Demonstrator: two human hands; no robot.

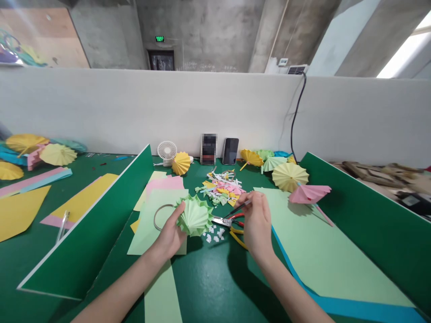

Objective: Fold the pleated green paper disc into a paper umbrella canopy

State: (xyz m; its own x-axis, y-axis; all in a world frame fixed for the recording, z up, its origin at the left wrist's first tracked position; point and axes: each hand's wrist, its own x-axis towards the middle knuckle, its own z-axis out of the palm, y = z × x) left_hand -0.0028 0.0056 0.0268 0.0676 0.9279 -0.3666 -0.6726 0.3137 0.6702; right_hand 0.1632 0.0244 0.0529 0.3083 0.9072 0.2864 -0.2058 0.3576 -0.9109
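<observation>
My left hand (173, 235) pinches the edge of a light green pleated paper umbrella top (195, 216) between thumb and fingers, above the table. Closed around a thin dark pointed tool (238, 208), my right hand (257, 224) is just right of the pleated paper; I cannot tell the tool's exact kind. Below and partly behind that hand lies a metal cutting tool (222, 220) with red and yellow handles. Small white paper bits (215, 235) are scattered in front of it. A thin metal ring (160, 217) rests on green paper (144, 237) beside my left hand.
Colourful paper scraps (224, 186) are piled at the middle. Finished paper umbrellas (290, 176) and a pink one (310, 194) sit at right, near green sheets (323, 242). Two phones (230, 150) and a small fan (167, 150) stand behind. Green dividers (101, 229) flank both sides.
</observation>
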